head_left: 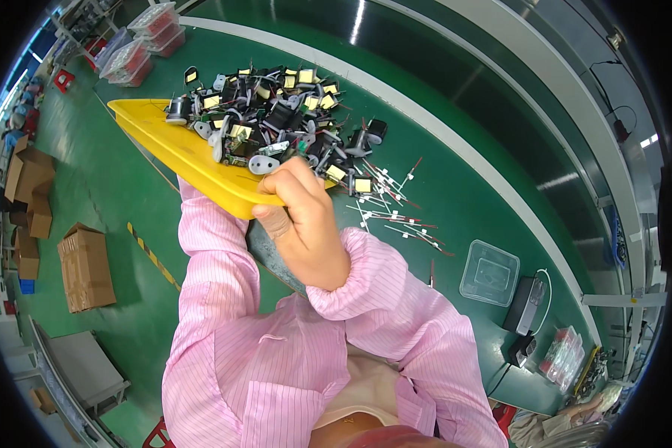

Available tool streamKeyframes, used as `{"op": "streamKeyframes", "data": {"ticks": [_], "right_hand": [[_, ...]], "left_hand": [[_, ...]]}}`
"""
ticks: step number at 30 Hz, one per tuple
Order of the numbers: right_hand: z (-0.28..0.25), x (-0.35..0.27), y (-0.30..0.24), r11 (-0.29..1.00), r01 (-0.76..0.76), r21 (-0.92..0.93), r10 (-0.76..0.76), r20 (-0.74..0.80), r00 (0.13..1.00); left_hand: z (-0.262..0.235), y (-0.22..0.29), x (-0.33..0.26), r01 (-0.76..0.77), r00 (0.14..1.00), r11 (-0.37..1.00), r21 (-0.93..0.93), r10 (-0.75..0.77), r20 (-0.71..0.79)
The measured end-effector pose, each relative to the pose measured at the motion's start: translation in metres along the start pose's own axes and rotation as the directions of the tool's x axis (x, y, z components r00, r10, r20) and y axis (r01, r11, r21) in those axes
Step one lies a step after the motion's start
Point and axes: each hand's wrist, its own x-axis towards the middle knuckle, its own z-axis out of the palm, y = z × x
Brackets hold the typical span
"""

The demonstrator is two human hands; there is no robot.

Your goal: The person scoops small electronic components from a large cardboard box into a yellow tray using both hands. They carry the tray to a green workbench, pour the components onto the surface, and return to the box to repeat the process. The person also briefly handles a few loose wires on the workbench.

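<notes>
Green floor (145, 194) runs down the left, with an open cardboard box (87, 269) standing on it. To its right lies the long green surface (463, 201), edged in white along its far side.

At the near edge of that surface is a yellow tray (194, 173), apparently tipped away from the body. A heap of black parts (276, 116) spreads from it past its far side; which ones rest inside and which on the green cannot always be told. Farther right sits a clear plastic container (490, 272), well apart.

Of the two hands, the right hand (304, 224) is closed over the tray's near corner, thumb below the rim; the left is hidden behind the tray, so its grip cannot be told.

The tray looks stiff and fairly light itself, smooth enough to slip, its load loose and shifting; opposite rims seem the surest hold. Black parts are probably best taken by their casings, since their thin leads look fragile. Smallest are the white-and-red wires (387, 193), scattered just beside the heap.
</notes>
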Motion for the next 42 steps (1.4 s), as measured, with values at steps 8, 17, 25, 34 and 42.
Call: {"op": "streamKeyframes", "data": {"ticks": [8,17,25,34,42], "right_hand": [[-0.01,0.013,-0.006,0.973,-0.136,0.185,0.146,-0.041,0.989],[-0.005,0.016,-0.004,0.961,-0.145,0.234,0.193,-0.196,0.961],[-0.001,0.018,0.01,0.983,-0.036,0.181,0.066,-0.165,0.984],[0.009,0.027,0.019,0.968,-0.031,0.25,0.082,-0.193,0.978],[-0.006,0.029,0.007,0.864,-0.204,0.46,0.261,-0.062,0.963]], "left_hand": [[-0.003,0.004,0.01,-0.011,1.0,1.0,-0.001,0.011,-0.006],[0.0,-0.001,0.015,-0.033,0.999,0.999,0.007,0.033,0.004],[0.0,-0.002,0.016,-0.05,0.998,0.999,0.016,0.049,0.029],[0.003,-0.002,0.002,-0.062,0.997,0.998,0.014,0.061,0.055],[-0.01,-0.005,0.003,-0.06,0.998,0.998,0.005,0.06,0.036]]}}
